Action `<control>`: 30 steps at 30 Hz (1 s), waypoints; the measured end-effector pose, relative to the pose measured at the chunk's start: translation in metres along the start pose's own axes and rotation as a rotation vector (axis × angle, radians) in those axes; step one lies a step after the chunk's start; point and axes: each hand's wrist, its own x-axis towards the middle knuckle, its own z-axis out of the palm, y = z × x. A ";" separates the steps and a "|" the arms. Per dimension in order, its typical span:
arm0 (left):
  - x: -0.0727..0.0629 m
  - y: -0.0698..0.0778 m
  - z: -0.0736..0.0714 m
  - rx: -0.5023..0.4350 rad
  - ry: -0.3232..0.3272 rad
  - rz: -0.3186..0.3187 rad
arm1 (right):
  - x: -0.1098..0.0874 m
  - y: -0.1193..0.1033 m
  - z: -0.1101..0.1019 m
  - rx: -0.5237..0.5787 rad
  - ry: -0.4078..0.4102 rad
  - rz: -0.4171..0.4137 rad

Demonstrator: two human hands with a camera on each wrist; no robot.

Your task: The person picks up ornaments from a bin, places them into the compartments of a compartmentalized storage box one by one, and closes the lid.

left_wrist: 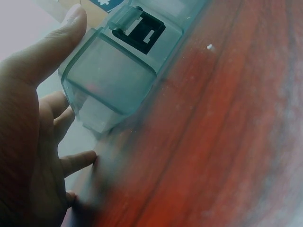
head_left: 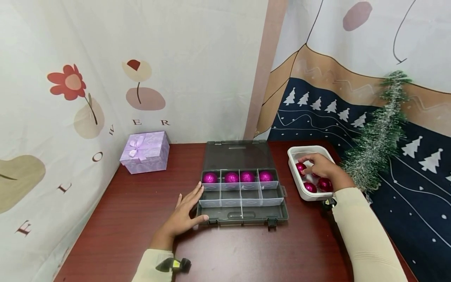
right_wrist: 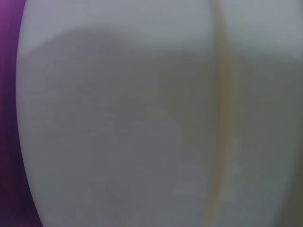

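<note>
A translucent grey compartment box (head_left: 243, 202) lies with its lid (head_left: 239, 154) folded back. Several glittery magenta baubles (head_left: 231, 178) fill its back row, one per compartment; the rows in front are bare. Against the box's front left corner rests my left hand (head_left: 184, 213), thumb and fingers spread; in the left wrist view the hand (left_wrist: 33, 113) is beside the clear wall and black latch (left_wrist: 144, 33). My right hand (head_left: 318, 166) reaches into a white tub (head_left: 292, 178), thumb and index finger around a shiny red bauble (head_left: 300, 168). Other shiny baubles (head_left: 324, 184) lie below, partly covered.
A lilac gift box (head_left: 146, 152) with a bow stands at the back left of the brown table (head_left: 141, 203). Behind the tub on the right is a frosted tinsel tree (head_left: 378, 141). Printed curtains back the table. The right wrist view is mostly a blurred pale surface.
</note>
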 end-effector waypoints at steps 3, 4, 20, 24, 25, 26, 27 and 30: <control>0.000 0.000 0.000 -0.002 0.000 0.000 | 0.000 0.000 0.000 -0.015 0.011 -0.007; 0.000 0.000 0.000 -0.003 -0.001 -0.001 | 0.000 0.001 0.000 -0.019 0.015 -0.009; -0.001 0.000 0.001 0.000 0.000 -0.007 | 0.002 0.006 -0.002 -0.010 -0.005 -0.001; -0.001 0.000 0.001 -0.003 0.001 -0.008 | -0.003 0.006 -0.004 -0.020 0.024 -0.030; -0.001 0.000 0.001 -0.004 0.001 -0.007 | -0.005 0.006 -0.004 -0.014 0.034 -0.033; -0.001 0.000 0.001 -0.004 0.001 -0.005 | -0.006 0.006 -0.005 -0.005 0.044 -0.043; -0.001 0.000 0.001 -0.003 0.001 -0.004 | -0.008 0.005 -0.005 0.002 0.054 -0.056; 0.000 0.000 0.001 0.000 0.002 -0.002 | -0.015 0.004 -0.007 0.033 0.094 -0.098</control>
